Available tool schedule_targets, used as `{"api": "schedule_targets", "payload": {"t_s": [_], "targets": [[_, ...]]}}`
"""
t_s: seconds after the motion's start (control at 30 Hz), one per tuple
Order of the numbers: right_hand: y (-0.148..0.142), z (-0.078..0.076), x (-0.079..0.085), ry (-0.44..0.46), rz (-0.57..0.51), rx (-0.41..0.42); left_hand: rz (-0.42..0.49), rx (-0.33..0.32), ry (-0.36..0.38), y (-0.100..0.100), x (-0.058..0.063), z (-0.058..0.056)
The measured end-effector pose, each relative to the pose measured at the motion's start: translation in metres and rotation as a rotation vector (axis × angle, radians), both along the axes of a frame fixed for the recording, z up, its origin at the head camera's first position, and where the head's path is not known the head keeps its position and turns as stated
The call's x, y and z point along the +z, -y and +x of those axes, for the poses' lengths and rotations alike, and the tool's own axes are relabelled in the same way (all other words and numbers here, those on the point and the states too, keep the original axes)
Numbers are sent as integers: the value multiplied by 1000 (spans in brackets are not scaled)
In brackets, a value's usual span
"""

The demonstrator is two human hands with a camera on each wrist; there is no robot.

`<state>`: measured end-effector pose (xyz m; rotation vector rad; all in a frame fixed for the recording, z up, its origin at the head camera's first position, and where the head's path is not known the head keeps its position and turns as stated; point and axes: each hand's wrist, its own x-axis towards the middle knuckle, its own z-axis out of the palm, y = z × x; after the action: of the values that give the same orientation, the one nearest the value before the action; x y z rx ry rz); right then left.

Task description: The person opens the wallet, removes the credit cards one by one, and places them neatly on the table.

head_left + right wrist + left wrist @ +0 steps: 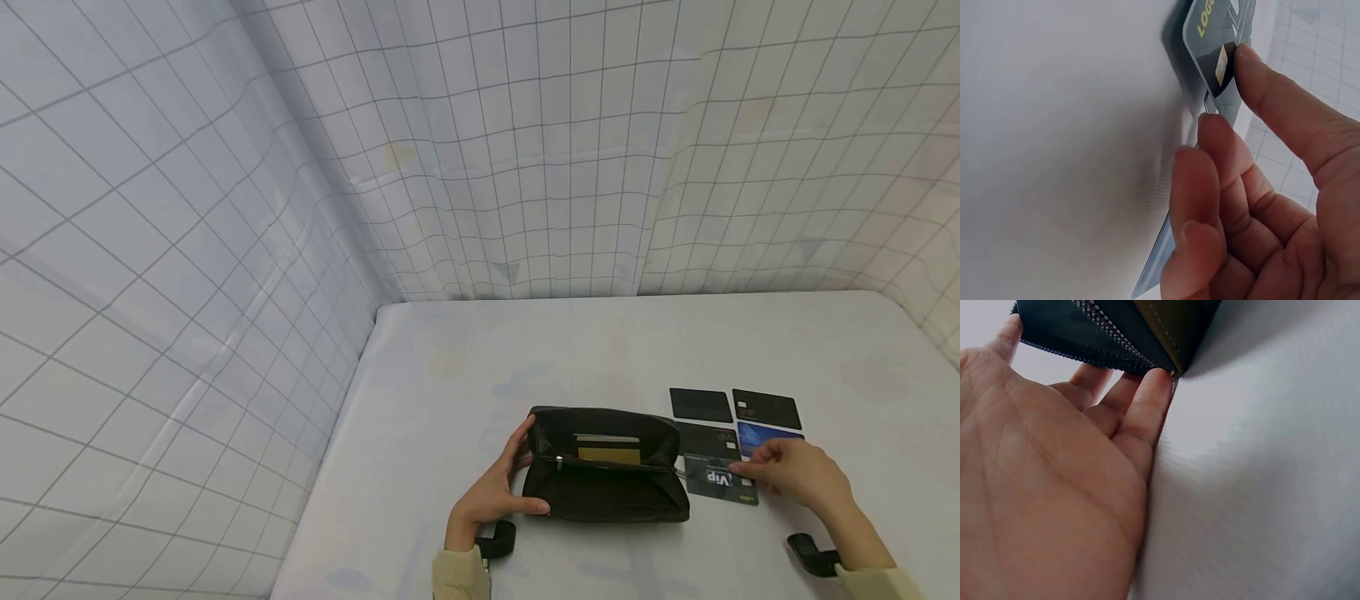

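A black zip wallet lies open on the table, its mouth spread wide. Inside, a gold card and paler edges behind it show in a slot. My left hand grips the wallet's left end, thumb at the front corner and fingers at the back; in the left wrist view the fingertips meet the zipper edge. At the right, my right hand pinches a dark grey Vip card by its right side. The right wrist view shows the thumb on this card's face, beside its gold chip.
Beyond the Vip card lie a plain black card, a black VIP card, another black VIP card and a blue card partly behind my right hand. White grid-patterned cloth walls the table's back and sides.
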<state>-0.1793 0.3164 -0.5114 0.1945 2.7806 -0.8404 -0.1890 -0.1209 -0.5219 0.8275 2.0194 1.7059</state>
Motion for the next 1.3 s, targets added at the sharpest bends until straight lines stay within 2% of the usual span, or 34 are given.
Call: {"api": "schedule_targets", "payload": {"t_s": [0.07, 0.3, 0.37, 0.67, 0.9, 0.97, 1.2, 1.3], "targets": [[1, 1, -1, -2, 11, -3, 1, 0, -11, 0, -1, 0], [4, 1, -1, -29, 53, 6, -9, 21, -6, 2, -27, -8], [4, 1, -1, -24, 59, 3, -8, 23, -3, 3, -29, -8], [6, 2, -1, -6, 58, 5, 4, 19, -5, 2, -29, -8], [4, 2, -3, -20, 57, 8, 34, 1, -21, 0, -5, -1], [5, 2, -3, -21, 55, 5, 33, -1, -13, 0, -3, 0], [8, 2, -3, -12, 47, -24, -1, 19, -6, 2, -24, -7], [8, 3, -3, -10, 47, -30, 4, 19, -9, 2, -30, -8]]}}
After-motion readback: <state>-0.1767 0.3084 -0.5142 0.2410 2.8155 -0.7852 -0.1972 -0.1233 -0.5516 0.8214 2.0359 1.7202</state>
